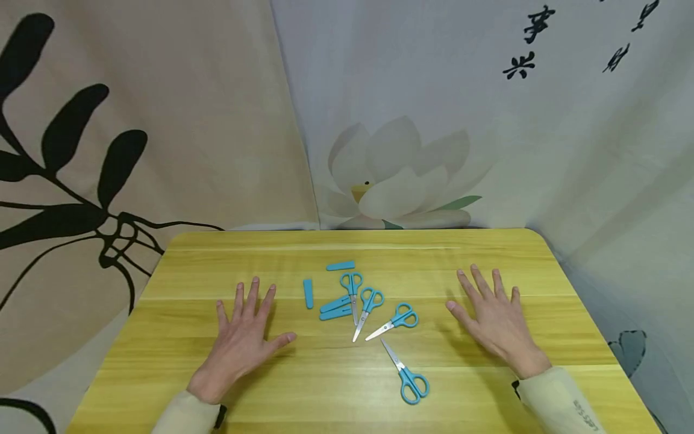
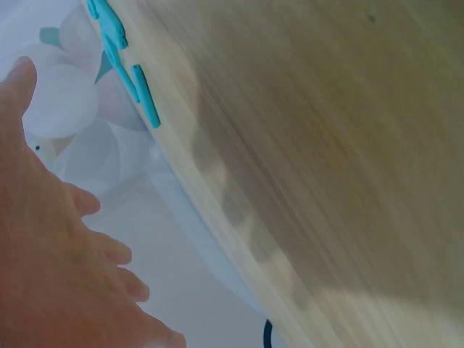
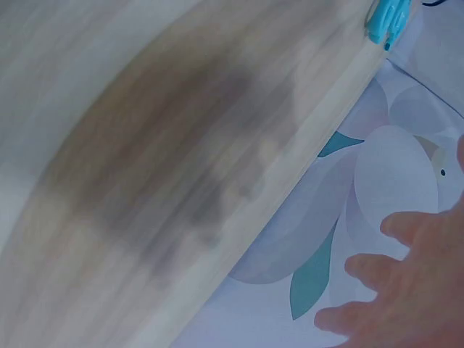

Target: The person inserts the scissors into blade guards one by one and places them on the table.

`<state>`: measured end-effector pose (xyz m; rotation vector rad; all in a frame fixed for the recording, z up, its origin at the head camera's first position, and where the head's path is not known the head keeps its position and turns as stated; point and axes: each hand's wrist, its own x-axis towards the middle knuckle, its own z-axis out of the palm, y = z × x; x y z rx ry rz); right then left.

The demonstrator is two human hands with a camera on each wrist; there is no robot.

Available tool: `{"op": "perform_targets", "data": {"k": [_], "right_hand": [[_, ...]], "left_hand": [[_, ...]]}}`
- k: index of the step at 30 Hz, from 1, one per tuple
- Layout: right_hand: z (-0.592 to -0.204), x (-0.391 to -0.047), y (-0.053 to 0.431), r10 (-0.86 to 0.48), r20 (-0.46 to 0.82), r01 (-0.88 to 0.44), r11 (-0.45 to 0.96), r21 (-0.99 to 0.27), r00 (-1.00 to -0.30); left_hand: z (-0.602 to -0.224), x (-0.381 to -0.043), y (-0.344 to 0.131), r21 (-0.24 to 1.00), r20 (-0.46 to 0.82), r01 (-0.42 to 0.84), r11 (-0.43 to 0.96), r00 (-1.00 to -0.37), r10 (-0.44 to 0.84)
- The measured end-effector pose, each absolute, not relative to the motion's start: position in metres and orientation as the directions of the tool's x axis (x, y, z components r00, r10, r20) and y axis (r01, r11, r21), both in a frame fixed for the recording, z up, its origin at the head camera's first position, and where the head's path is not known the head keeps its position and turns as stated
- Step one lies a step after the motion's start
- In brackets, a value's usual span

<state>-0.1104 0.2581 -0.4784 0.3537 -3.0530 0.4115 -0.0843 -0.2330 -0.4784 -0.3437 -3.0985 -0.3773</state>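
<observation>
My left hand (image 1: 242, 343) is spread palm down over the left of the table, holding nothing. Opposite it, my right hand (image 1: 500, 319) has its fingers spread too and is also holding nothing. Several blue-handled scissors lie between them: one upright in the head view (image 1: 352, 293), one beside it (image 1: 368, 307), one slanting right (image 1: 398, 319) and one nearest the front (image 1: 403, 372). Narrow blue blade covers lie around them, including a back one (image 1: 340, 266), a left one (image 1: 308, 294) and two side by side (image 1: 336, 313), partly against the scissors.
The wooden table (image 1: 303, 398) has rounded far corners. Behind it hangs a pale curtain (image 1: 217, 120) with printed black leaves and a lotus flower (image 1: 403, 175). Shadows of the hands fall on the tabletop in both wrist views.
</observation>
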Motion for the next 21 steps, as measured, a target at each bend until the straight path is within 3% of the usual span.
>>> {"op": "perform_targets", "data": {"k": [21], "right_hand": [[-0.481, -0.108, 0.230, -0.269, 0.037, -0.267, 0.913, -0.307, -0.962]], "left_hand": [[-0.472, -0.084, -0.222, 0.247, 0.043, 0.231, 0.941, -0.973, 0.228]]}}
